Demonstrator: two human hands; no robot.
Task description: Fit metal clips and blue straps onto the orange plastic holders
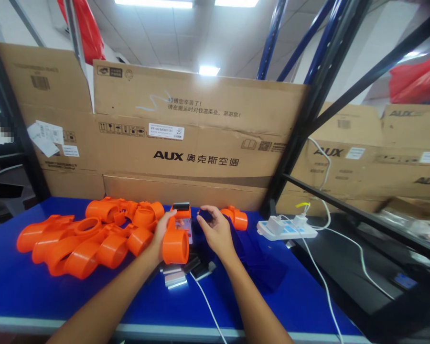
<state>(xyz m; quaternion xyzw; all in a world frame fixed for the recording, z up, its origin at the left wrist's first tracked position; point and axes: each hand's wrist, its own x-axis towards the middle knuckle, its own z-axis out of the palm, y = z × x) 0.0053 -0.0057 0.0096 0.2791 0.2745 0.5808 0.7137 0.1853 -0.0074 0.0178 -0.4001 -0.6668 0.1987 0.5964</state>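
Observation:
My left hand [162, 231] is closed around an orange plastic part [175, 246] with a wide ring at its near end. A black strip [181, 206] lies across the far end of this part. Just to the right, my right hand [215, 230] is raised with thumb and forefinger brought close together; a tiny dark thing may be between the tips, too small to name. Behind the orange part a phone-like lit screen [185, 227] partly shows. Below the hands lie a small stack of silvery-grey strips [174, 277] and some black pieces [202, 270].
Many similar orange parts [82, 246] are heaped on the blue table [136, 301] at left; another orange part [239, 219] sits behind my right hand. Dark blue sheets [260, 263] lie at right. A white power strip [286, 228] with cables stands near the black rack post. Cardboard [186, 129] walls the back.

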